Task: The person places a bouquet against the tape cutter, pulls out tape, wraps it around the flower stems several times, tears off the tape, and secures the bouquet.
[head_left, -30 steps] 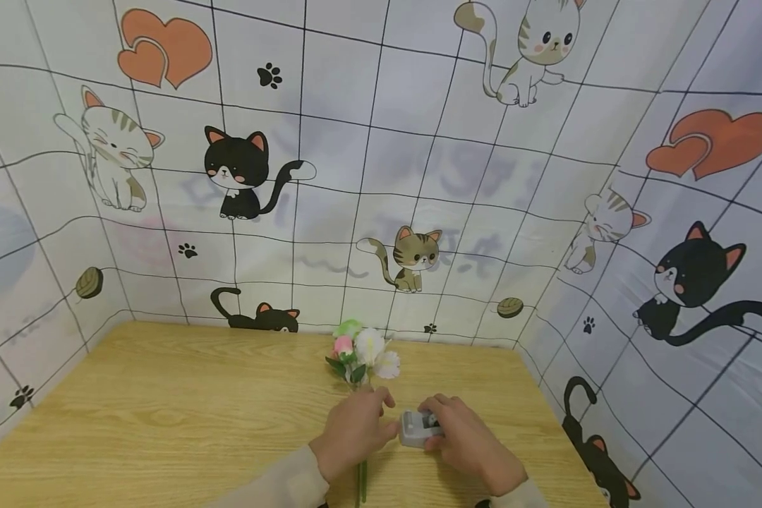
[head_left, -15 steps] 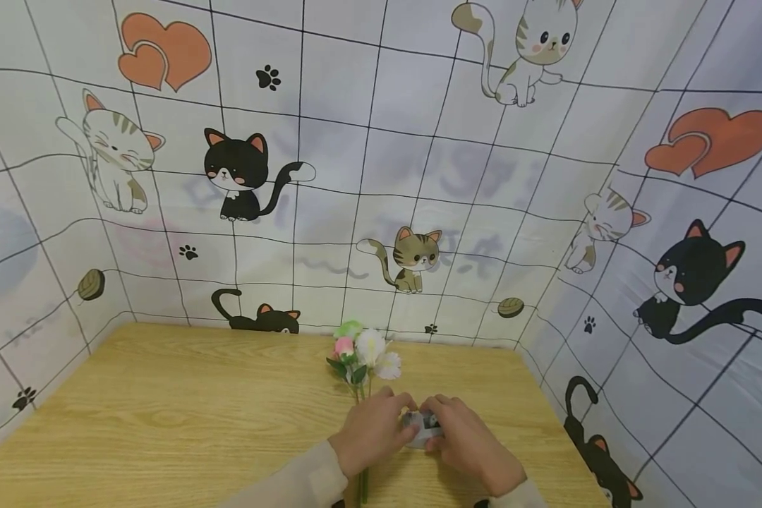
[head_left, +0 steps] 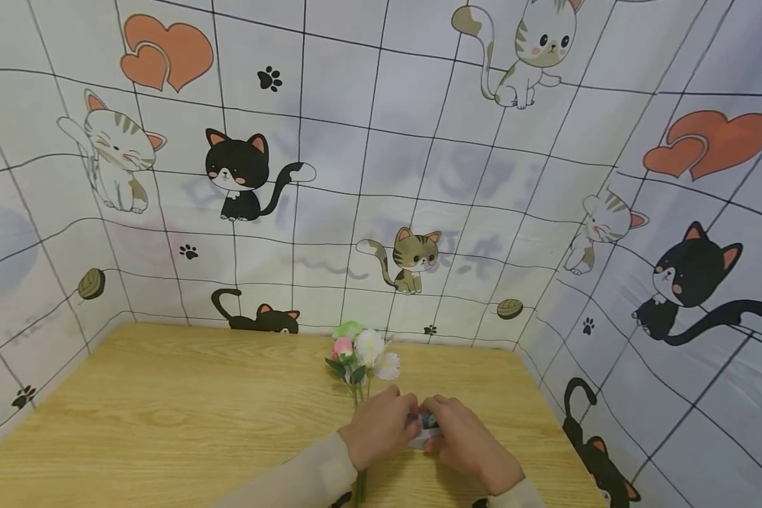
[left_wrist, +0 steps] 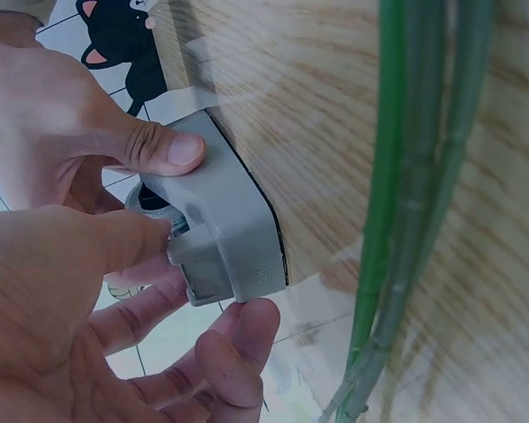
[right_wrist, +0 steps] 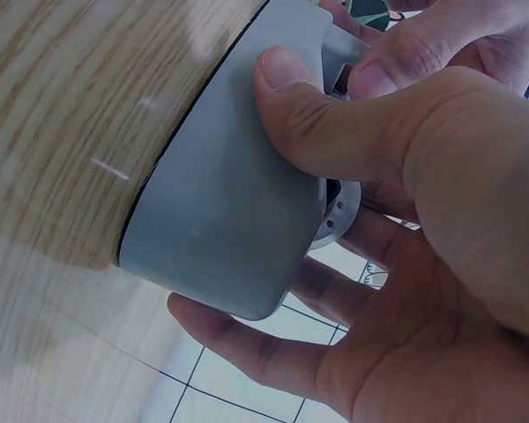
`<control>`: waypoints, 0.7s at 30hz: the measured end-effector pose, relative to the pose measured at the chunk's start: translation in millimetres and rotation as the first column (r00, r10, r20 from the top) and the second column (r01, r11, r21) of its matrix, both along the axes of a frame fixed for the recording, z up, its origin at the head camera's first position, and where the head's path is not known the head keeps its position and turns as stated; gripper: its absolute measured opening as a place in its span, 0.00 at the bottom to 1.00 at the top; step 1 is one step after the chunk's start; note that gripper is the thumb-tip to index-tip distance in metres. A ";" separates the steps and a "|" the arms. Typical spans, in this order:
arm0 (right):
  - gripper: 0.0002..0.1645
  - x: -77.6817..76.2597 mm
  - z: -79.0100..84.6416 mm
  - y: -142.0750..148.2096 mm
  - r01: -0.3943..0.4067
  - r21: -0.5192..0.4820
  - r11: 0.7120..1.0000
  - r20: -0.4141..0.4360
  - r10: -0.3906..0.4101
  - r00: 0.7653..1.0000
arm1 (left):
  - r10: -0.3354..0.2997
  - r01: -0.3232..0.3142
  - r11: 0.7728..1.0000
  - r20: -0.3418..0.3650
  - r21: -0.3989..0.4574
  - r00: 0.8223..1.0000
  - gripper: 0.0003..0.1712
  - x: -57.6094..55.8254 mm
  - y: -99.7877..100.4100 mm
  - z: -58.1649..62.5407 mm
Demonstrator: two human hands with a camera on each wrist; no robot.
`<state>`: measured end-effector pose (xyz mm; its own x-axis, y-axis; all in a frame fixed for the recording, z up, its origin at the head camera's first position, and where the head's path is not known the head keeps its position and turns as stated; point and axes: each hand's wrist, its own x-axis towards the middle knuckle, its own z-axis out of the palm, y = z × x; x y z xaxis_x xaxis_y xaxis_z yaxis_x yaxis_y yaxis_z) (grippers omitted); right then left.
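Observation:
A grey desktop tape dispenser stands on the wooden table between both hands. My right hand grips its right end; in the right wrist view the thumb lies along the grey side wall, with the other fingers round the far end. My left hand curls about the opposite end. In the left wrist view its thumb reaches in beside the tape roll, and a fingertip touches the lower corner. Whether it pinches a strip of tape I cannot tell.
A bunch of artificial flowers, white, pink and green, lies just left of the dispenser. Its green stems run toward me, partly under my left arm. The wooden table ends at a cat-print cloth wall behind and at both sides.
My left hand has moved right from over the flower stems to the dispenser and curled round its left end. The right hand and the flowers have stayed in place.

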<state>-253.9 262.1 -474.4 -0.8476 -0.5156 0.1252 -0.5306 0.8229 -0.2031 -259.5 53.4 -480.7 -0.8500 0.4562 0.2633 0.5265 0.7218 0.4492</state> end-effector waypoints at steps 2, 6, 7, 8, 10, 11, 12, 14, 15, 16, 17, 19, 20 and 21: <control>0.27 -0.2 0.1 -0.2 0.007 0.003 1.000 0.003 -0.007 1.000 | -0.005 0.005 1.000 -0.016 -0.006 1.000 0.05 0.5 0.6 1.1; 0.26 -0.4 1.3 0.0 0.010 0.000 1.000 0.003 -0.010 1.000 | -0.010 0.010 1.000 -0.032 -0.011 0.999 0.06 0.9 2.3 1.5; 0.26 -0.4 1.8 0.1 0.009 0.000 1.000 0.003 -0.009 1.000 | -0.012 0.012 1.000 -0.033 -0.011 0.999 0.07 0.9 2.6 1.7; 0.26 -0.6 1.9 0.3 0.008 0.001 1.000 0.004 -0.008 1.000 | -0.013 0.012 1.000 -0.034 -0.010 0.999 0.07 0.9 2.9 1.8; 0.27 -1.4 2.0 0.7 0.009 0.001 1.000 0.010 -0.009 1.000 | -0.008 0.008 1.000 -0.038 -0.006 0.999 0.07 0.5 3.8 1.7; 0.27 -1.9 2.1 0.9 0.012 0.000 1.000 0.012 -0.012 1.000 | -0.005 0.005 1.000 -0.041 -0.006 0.999 0.07 0.2 4.2 1.5; 0.28 -2.6 1.9 1.2 0.015 -0.001 1.000 0.015 -0.014 1.000 | -0.001 0.000 1.000 -0.045 -0.008 0.999 0.07 -0.1 4.7 1.4; 0.28 -3.9 1.6 1.5 0.020 -0.008 1.000 0.021 -0.020 1.000 | 0.012 -0.013 1.000 -0.048 -0.011 0.999 0.07 -0.9 5.7 0.3; 0.28 -4.5 1.4 1.5 0.022 -0.014 1.000 0.022 -0.021 1.000 | 0.020 -0.021 1.000 -0.052 -0.014 0.998 0.08 -1.2 6.3 -0.5; 0.28 -5.1 1.3 1.4 0.024 -0.019 1.000 0.026 -0.023 0.999 | 0.028 -0.029 0.999 -0.055 -0.018 0.998 0.08 -1.3 6.7 -1.2; 0.28 -5.5 1.4 1.2 0.025 -0.025 0.999 0.030 -0.025 0.999 | 0.034 -0.036 0.999 -0.059 -0.022 0.998 0.09 -1.4 7.3 -2.4; 0.28 -6.3 1.7 0.5 0.029 -0.033 0.999 0.043 -0.028 0.999 | 0.045 -0.047 0.998 -0.068 -0.034 0.997 0.10 -1.0 8.1 -3.5; 0.28 -6.6 2.0 0.1 0.031 -0.034 0.999 0.049 -0.030 0.998 | 0.050 -0.053 0.998 -0.073 -0.041 0.996 0.10 -0.8 8.5 -3.9; 0.28 -6.9 2.4 -0.4 0.035 -0.035 0.999 0.056 -0.033 0.998 | 0.053 -0.057 0.997 -0.078 -0.048 0.996 0.11 -0.4 8.9 -3.7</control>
<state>-260.8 261.8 -472.1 -0.8709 -0.4821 0.0954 -0.4892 0.8321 -0.2612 -260.0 62.2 -484.4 -0.8523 0.4239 0.3064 0.5171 0.7711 0.3716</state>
